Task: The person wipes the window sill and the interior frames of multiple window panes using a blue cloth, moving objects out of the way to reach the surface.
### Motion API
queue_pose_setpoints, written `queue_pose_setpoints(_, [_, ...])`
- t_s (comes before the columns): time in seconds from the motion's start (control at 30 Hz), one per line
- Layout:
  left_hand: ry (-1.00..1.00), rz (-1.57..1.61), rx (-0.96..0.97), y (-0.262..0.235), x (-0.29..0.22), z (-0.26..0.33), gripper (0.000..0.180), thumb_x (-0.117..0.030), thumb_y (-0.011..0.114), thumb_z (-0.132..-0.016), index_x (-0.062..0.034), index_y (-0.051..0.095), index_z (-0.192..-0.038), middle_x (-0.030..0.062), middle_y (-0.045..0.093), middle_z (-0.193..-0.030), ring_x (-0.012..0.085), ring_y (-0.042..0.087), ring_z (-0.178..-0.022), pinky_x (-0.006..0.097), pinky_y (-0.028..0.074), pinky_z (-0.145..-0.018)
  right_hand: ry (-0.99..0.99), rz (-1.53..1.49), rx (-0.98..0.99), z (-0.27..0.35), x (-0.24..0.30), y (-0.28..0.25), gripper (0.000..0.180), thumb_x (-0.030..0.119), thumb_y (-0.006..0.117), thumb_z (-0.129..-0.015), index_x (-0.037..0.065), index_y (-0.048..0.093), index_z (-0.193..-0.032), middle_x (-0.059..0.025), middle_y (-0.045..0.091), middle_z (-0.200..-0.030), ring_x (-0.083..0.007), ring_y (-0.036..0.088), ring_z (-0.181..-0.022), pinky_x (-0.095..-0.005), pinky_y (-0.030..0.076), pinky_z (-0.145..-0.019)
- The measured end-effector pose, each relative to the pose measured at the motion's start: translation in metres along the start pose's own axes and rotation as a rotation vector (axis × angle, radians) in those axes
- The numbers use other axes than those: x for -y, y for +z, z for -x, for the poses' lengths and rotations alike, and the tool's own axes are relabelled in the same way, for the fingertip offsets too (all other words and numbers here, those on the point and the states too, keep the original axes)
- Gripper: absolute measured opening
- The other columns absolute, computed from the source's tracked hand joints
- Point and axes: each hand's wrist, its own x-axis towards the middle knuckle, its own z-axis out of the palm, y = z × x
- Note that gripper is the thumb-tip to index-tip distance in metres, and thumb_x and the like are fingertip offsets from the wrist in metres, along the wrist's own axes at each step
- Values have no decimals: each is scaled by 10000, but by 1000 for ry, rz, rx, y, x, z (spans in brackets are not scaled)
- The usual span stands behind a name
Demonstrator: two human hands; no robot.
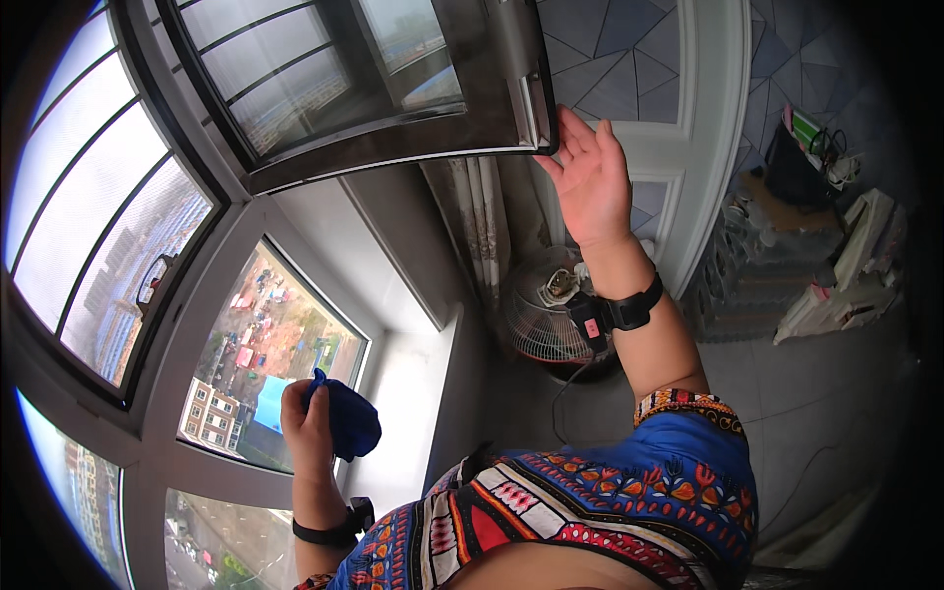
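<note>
The left hand [307, 421] is holding a bunched blue cloth [354, 418] beside the fixed pane [280, 344], its fingers clamped together on the gathered top end. The cloth is hanging clear of the hand on its right side, in front of the pane and the white sill [401, 403]; contact with either surface cannot be confirmed. The right hand [596, 187] is reaching to the free lower corner of the open window sash [364, 88], palm towards the viewer and fingers spread apart; they are meeting or nearly meeting the edge, and the firmness of any hold cannot be told. In this inspector's judgement, steadying the sash is calling for fingers kept on its outer edge, clear of the hinge side, while the cloth is better bunched into a flat pad than left dangling. The cloth's long axis is slanting from the pinched end at upper left to the loose bulk at lower right. The sash is projecting inward, its bottom rail running across the view and its free corner pointing right; its full length is passing out of the top.
</note>
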Motion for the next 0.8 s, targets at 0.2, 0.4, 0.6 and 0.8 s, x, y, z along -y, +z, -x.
queue_pose_setpoints(0.2, [-54, 96, 25, 6, 8, 2, 135, -99, 637, -941, -16, 586, -1034, 16, 602, -911, 83, 543, -821, 231, 450, -767, -44, 56, 145, 29, -8, 2, 596, 342, 505, -982, -39, 412, -1430, -134, 521, -1396, -207, 481, -1289, -383, 362, -1069])
queue_pose_setpoints(0.4, [-61, 115, 35, 7, 10, 3, 140, -99, 643, -940, -20, 588, -1042, 11, 606, -918, 76, 548, -828, 223, 451, -764, -249, 249, 307, 59, -7, 21, 435, 71, 576, -952, -35, 441, -1352, -143, 569, -1276, -204, 552, -1161, -360, 416, -1034])
queue_pose_setpoints(0.6, [-141, 200, 49, 5, 6, 6, 141, -103, 652, -941, -29, 586, -1042, 4, 614, -906, 66, 549, -808, 206, 453, -743, -375, 496, 425, 82, -15, 52, 372, 104, 693, -892, -13, 559, -1218, -102, 622, -1150, -171, 613, -1000, -313, 489, -902])
queue_pose_setpoints(0.8, [-141, 214, 93, 15, -3, 10, 160, -113, 645, -953, -32, 581, -1074, -1, 615, -916, 60, 547, -816, 198, 448, -749, -528, 661, 556, 84, -22, 82, 432, 184, 770, -835, 14, 589, -1188, -133, 628, -1153, -277, 630, -1004, -361, 498, -881])
